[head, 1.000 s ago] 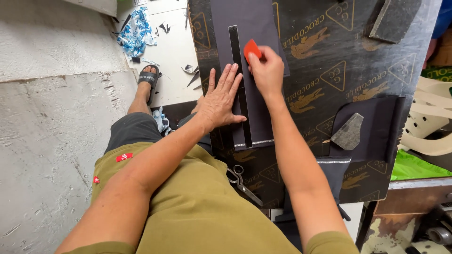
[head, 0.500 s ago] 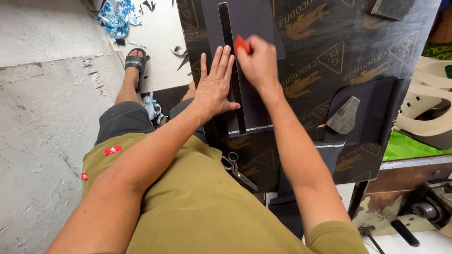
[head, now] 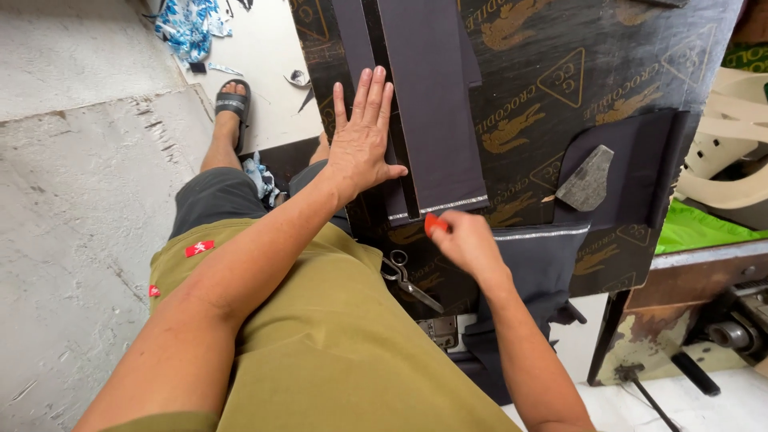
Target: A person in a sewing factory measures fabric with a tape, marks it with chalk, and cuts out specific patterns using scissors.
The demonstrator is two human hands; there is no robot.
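Nearest, a pair of scissors [head: 410,280] lies on the worktop [head: 640,72] edge, just beside the olive shirt. Right above them the right hand [head: 464,244] has its fingers [head: 445,232] pinched shut on a small red chalk [head: 434,223], sitting at the near end of the dark cloth [head: 432,104], close to its pale striped edge. To the right, a grey stone [head: 586,179] rests on another dark piece of fabric. Further out, the left hand [head: 362,144] lies flat, fingers spread wide and holding nothing, pressing down a dark ruler [head: 398,172] that runs along the cloth's left edge. Far left on the floor, a foot in a black sandal [head: 233,105], with blue scraps [head: 186,28] beyond it.
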